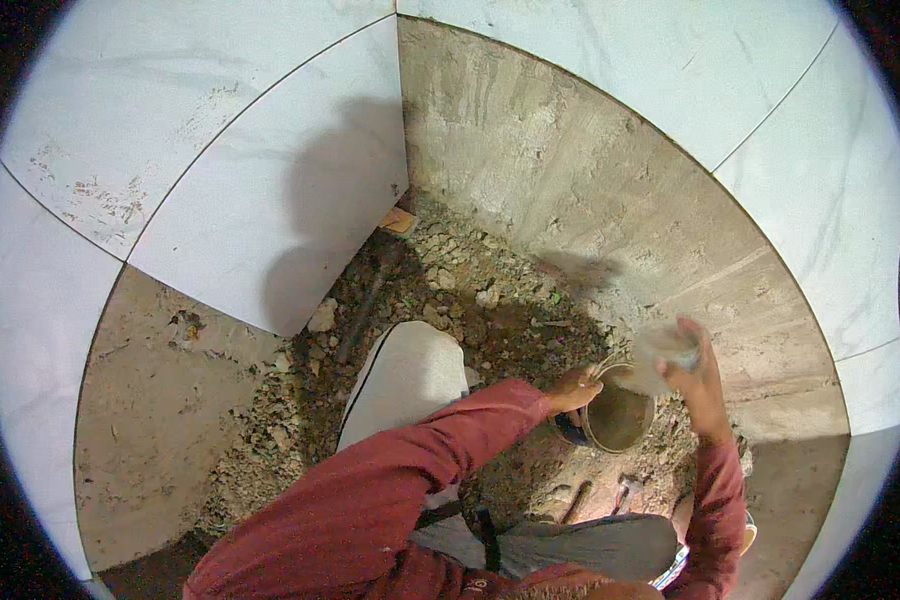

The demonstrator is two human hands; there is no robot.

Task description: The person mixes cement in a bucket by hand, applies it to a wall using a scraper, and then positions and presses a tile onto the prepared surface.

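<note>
My left hand (574,390) is closed on the rim of a round bucket (620,420), which stands on the rubble to the right of centre. The bucket's inside looks grey-brown; what it contains I cannot make out. My right hand (708,385) is wrapped round a pale, translucent cup (664,352), smeared by motion. That cup is above the bucket's right rim and appears tilted toward its mouth. Both forearms wear dark red sleeves.
Loose rubble (450,270) covers the ground. Bare, rough cement (570,140) borders it, with white marbled tiles (320,190) beyond. A rounded white object (410,380) lies left of the bucket. A small hammer-like tool (625,490) and a rod (576,502) lie nearer me.
</note>
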